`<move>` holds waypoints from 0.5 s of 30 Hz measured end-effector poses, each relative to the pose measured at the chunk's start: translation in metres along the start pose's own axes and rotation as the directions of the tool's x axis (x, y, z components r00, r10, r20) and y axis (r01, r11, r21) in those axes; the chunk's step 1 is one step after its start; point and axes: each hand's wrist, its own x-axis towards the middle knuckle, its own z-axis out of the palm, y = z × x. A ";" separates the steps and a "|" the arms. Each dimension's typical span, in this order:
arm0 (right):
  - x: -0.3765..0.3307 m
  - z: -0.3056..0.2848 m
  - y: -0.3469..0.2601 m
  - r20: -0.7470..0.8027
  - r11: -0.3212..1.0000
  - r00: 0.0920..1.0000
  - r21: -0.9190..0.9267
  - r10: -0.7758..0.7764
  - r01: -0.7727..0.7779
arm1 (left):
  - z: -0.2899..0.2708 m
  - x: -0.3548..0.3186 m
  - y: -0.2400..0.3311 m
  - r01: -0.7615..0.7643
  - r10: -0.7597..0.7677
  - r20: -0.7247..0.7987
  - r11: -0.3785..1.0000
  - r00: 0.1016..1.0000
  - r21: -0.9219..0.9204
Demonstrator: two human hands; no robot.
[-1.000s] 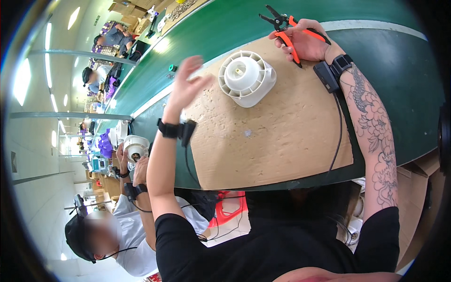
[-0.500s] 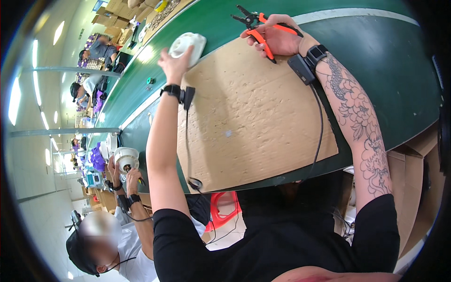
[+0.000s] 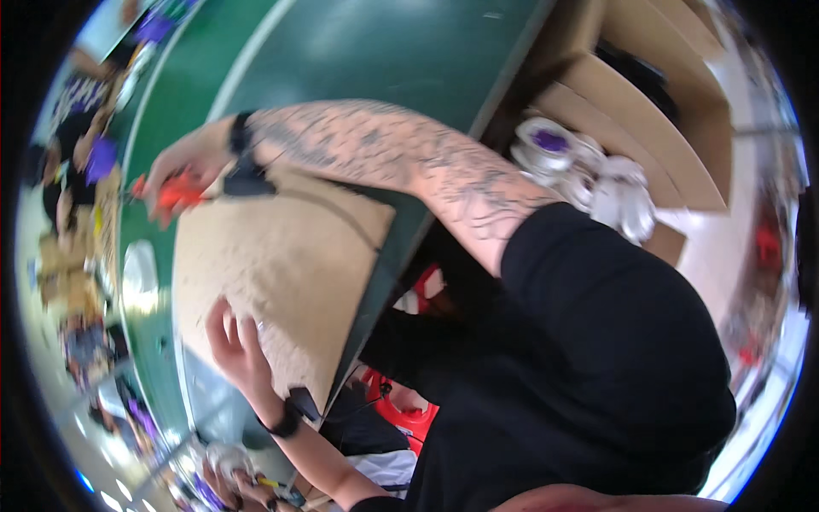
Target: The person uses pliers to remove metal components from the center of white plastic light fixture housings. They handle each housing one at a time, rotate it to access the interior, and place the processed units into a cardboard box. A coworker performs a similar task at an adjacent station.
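Observation:
My right hand (image 3: 192,166) is closed round orange-handled wire strippers (image 3: 181,189), over the far edge of the cardboard sheet (image 3: 281,256). Motion blurs the tool, and its jaws are hard to make out. Above the near left part of that sheet is my left hand (image 3: 241,352), fingers apart and holding nothing. A white plastic housing (image 3: 141,266) lies on the green belt beyond the sheet, apart from both hands.
Right of the bench stands a big open cardboard box (image 3: 631,128), with several white round parts (image 3: 589,166) beside it. A red stool (image 3: 401,414) is below the bench edge. At lower left a co-worker's hands (image 3: 247,486) are near white parts.
My left hand has let go of the white housing and come back over the cardboard. The view has swung to the right, bringing the box and round parts in. My right hand still holds the wire strippers.

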 end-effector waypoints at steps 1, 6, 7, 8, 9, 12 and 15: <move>-0.017 0.035 0.001 -0.015 0.993 1.000 -0.118 -0.024 0.022 | 0.009 -0.028 0.011 -0.004 -0.002 0.057 0.995 0.998 0.102; -0.152 0.141 0.027 -0.147 0.763 0.953 -0.637 -0.264 0.113 | 0.044 -0.089 0.018 -0.199 0.175 0.102 0.925 0.979 0.323; -0.196 0.159 0.042 -0.158 0.759 0.937 -0.634 -0.312 0.146 | 0.044 -0.098 0.020 -0.169 0.162 0.046 0.944 0.986 0.284; -0.239 0.174 0.060 -0.177 0.749 0.916 -0.640 -0.360 0.170 | 0.047 -0.104 0.020 -0.148 0.153 -0.006 0.962 0.988 0.231; -0.282 0.181 0.082 -0.139 0.670 0.883 -0.707 -0.447 0.228 | 0.059 -0.109 0.023 -0.181 0.186 -0.066 0.980 0.980 0.079; -0.391 0.179 0.145 -0.278 0.620 0.797 -0.771 -0.537 0.149 | 0.081 -0.131 0.048 -0.288 0.284 -0.048 0.944 0.958 -0.164; -0.468 0.164 0.189 -0.663 0.505 0.562 -0.746 -0.496 -0.434 | 0.107 -0.158 0.065 -0.235 0.248 0.012 0.932 0.969 -0.276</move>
